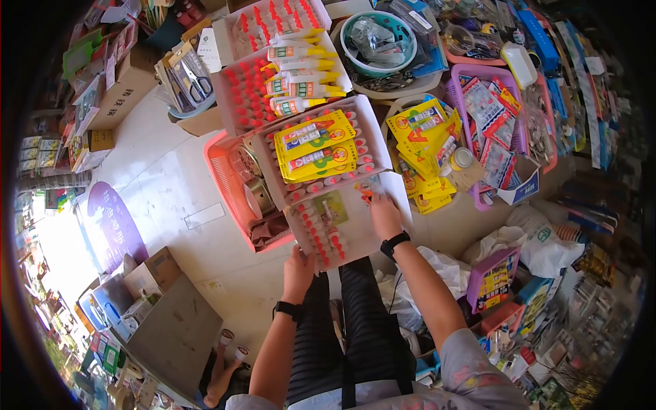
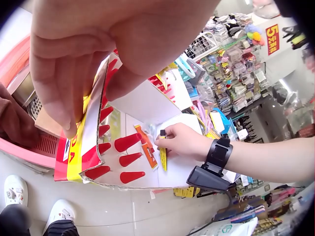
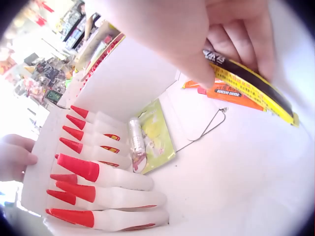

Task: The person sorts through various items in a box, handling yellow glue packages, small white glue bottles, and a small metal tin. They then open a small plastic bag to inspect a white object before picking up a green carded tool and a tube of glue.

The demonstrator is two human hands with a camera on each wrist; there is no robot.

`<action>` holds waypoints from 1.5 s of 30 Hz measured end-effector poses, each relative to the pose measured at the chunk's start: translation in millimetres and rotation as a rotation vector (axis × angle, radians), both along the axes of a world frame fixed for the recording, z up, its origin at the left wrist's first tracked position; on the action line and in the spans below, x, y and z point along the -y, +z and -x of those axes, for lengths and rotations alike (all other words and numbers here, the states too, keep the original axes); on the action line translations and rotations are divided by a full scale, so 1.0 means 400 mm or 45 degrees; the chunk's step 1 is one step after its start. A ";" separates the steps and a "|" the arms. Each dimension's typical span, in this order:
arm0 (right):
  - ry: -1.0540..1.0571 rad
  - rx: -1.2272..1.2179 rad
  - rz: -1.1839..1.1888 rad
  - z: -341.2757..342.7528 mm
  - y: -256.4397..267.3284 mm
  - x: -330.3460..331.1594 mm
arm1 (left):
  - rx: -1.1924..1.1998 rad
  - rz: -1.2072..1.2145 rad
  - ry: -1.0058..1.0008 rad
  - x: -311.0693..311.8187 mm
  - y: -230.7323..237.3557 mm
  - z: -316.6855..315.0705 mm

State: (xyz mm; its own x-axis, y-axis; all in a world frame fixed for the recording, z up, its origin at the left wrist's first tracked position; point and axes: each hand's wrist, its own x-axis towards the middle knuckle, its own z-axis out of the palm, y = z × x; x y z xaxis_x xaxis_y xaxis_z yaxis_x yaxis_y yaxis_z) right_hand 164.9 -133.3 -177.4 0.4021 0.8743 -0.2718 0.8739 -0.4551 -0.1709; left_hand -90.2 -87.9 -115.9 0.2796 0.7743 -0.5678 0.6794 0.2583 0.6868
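A white box holds a row of white bottles with red tips, a green card pack and an orange tube. My left hand grips the box's near left edge, thumb inside and fingers along the outer wall. Inside the box, my right hand pinches a yellow and black tube between thumb and fingers, over the orange tube. In the left wrist view the yellow tube hangs down from the right hand's fingertips.
Beyond stands a box with yellow glue packs, then bottles with yellow tips. A coral basket is at the left, a pink basket at the right. A thin bent wire lies in the white box. Another person's arms show at lower left.
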 end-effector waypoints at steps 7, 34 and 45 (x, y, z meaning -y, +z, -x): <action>0.035 0.170 -0.002 0.023 -0.053 -0.042 | 0.000 0.007 -0.002 0.002 0.003 -0.001; -0.216 -0.214 0.057 0.015 0.005 -0.068 | -0.084 -0.074 -0.100 0.002 -0.015 -0.001; -0.421 -0.598 -0.258 -0.104 0.326 0.032 | 0.043 -0.006 0.062 -0.012 0.048 0.007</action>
